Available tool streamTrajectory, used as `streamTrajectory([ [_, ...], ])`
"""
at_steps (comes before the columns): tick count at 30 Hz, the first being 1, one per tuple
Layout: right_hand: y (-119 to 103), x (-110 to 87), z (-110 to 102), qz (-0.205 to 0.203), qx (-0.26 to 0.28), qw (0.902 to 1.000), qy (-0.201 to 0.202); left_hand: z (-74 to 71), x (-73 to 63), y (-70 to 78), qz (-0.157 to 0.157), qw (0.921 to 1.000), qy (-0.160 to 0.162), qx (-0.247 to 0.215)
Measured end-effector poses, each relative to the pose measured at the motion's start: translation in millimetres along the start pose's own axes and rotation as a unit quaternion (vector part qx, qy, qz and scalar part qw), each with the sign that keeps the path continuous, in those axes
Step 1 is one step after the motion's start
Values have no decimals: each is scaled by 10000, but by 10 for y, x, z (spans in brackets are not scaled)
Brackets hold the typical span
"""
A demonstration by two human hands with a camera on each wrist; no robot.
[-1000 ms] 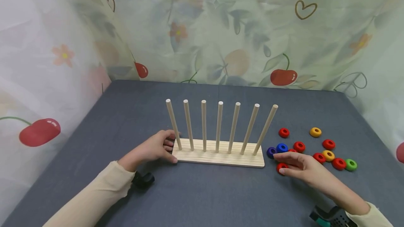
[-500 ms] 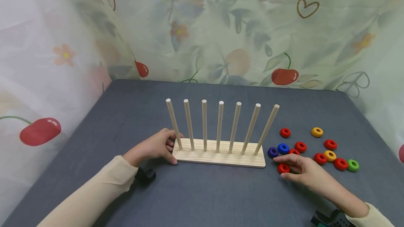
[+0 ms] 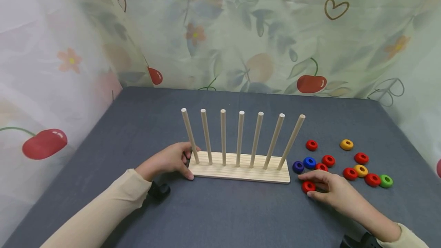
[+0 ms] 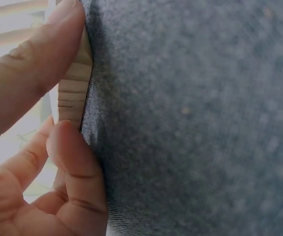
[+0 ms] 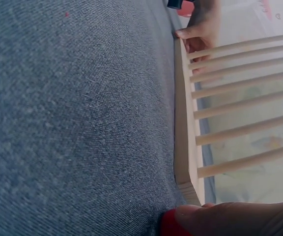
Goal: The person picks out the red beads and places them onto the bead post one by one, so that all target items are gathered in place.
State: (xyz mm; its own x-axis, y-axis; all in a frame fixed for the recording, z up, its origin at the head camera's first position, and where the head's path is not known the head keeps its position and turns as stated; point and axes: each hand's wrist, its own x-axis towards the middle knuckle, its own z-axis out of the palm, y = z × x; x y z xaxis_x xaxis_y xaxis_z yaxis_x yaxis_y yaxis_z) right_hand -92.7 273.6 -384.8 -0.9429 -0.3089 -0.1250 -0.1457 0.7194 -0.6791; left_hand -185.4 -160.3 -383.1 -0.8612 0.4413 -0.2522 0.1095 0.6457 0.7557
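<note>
A pale wooden peg rack [image 3: 237, 173] with a row of upright bare pegs stands mid-table. My left hand [image 3: 169, 160] grips the left end of its base; in the left wrist view the thumb [image 4: 38, 64] lies along one edge and the fingers bear on the end. Off the rack's right end, my right hand [image 3: 339, 190] pinches a red ring [image 3: 308, 187] between thumb and fingers, low at the tabletop. The right wrist view shows the thumb on that red ring [image 5: 171, 223], most of it out of frame.
Near the right hand lie a purple ring [image 3: 298, 167], a blue ring [image 3: 309, 162] and several red rings [image 3: 328, 160]. Farther right are yellow rings [image 3: 360, 170] and a green ring [image 3: 386, 181]. A printed curtain [image 3: 237, 30] hangs behind the grey tabletop [image 3: 234, 217].
The right hand has come down slightly toward the person, and the red ring at its fingertips has shifted a little the same way. The left hand stays on the rack's end.
</note>
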Motion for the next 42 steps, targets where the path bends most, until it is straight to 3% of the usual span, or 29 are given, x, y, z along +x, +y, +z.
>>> streamTrajectory([
  [11,-40,-18,43,-54,-519,9979,380,-27,-3,-4,-11,9999,-16,-131],
  [20,-55,-19,50,501,-588,9967,238,-7,12,-37,-28,9997,-56,-229],
  [42,-56,-49,147,700,-158,9966,395,2,-17,-28,0,9999,-149,-85],
])
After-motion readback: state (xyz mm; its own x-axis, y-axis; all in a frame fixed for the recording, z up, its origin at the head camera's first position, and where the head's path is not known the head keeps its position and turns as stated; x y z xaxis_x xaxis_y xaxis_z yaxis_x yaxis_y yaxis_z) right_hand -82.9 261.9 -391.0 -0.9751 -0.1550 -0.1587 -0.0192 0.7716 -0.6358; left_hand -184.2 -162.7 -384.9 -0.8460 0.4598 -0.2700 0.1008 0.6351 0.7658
